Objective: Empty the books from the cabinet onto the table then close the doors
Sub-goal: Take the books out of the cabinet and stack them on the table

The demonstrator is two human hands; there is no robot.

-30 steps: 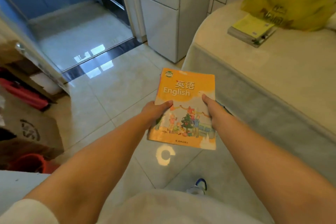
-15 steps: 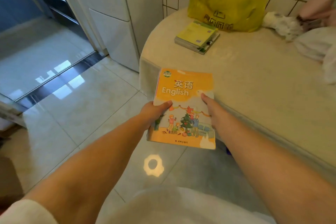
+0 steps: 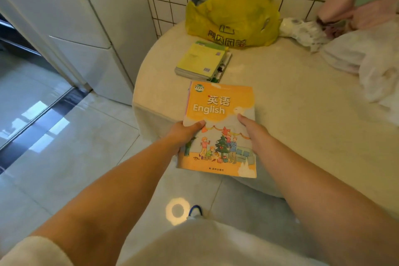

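Note:
An orange English textbook (image 3: 220, 114) hangs over the near left edge of the round beige table (image 3: 302, 114). My left hand (image 3: 183, 134) grips its left edge, thumb on the cover. My right hand (image 3: 253, 134) grips its right edge, thumb also on top. More pages or books show under the cover at its left side. A small stack of books with a yellow-green cover (image 3: 203, 60) lies on the table just beyond the held one. The cabinet is out of view.
A yellow plastic bag (image 3: 233, 19) full of bottles stands at the table's back by the tiled wall. Crumpled white and pink bags (image 3: 354, 50) fill the right side. A white fridge (image 3: 75, 28) stands left of the table. Glossy floor tiles (image 3: 64, 157) lie below.
The view has swung right and toward the table. The held book now reaches over the table's edge, closer to the stack; both hands keep the same hold.

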